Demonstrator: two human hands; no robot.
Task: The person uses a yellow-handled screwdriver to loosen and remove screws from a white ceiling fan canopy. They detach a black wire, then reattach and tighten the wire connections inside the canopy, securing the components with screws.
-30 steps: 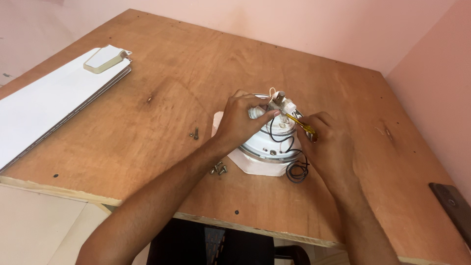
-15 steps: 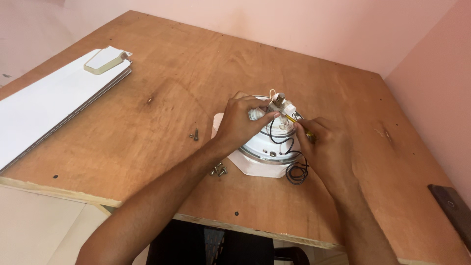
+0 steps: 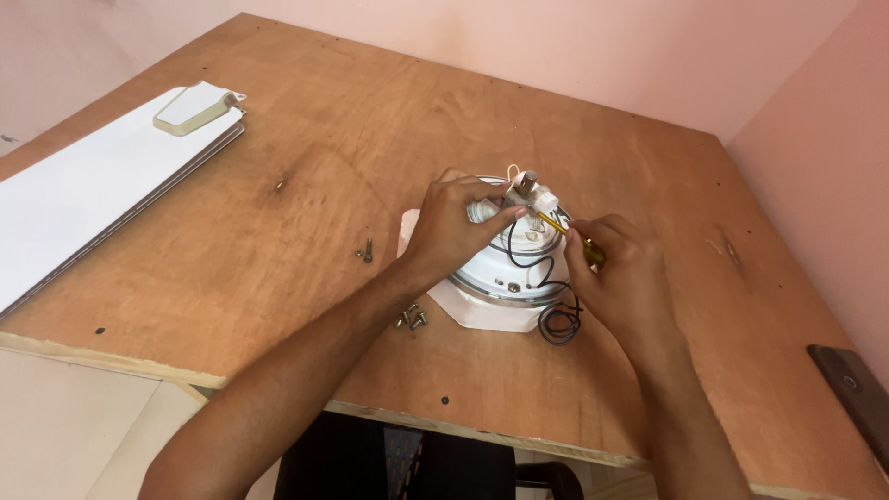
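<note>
Little has moved since the earlier frames: both hands stay on the white motor (image 3: 507, 268) at mid-worktop (image 3: 278, 231), so the work on its top fitting goes on. Left hand (image 3: 454, 227) arches over the housing, fingers closed on a small white part. Right hand (image 3: 616, 273) grips a yellow screwdriver (image 3: 554, 225), tip at the fitting. Loose screws (image 3: 412, 319) lie nearby.

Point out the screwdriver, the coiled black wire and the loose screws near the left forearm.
screwdriver (image 3: 553, 223), head view, on its yellow shaft.
coiled black wire (image 3: 559, 324), head view, on the coil.
loose screws (image 3: 412, 318), head view, on the cluster.
</note>
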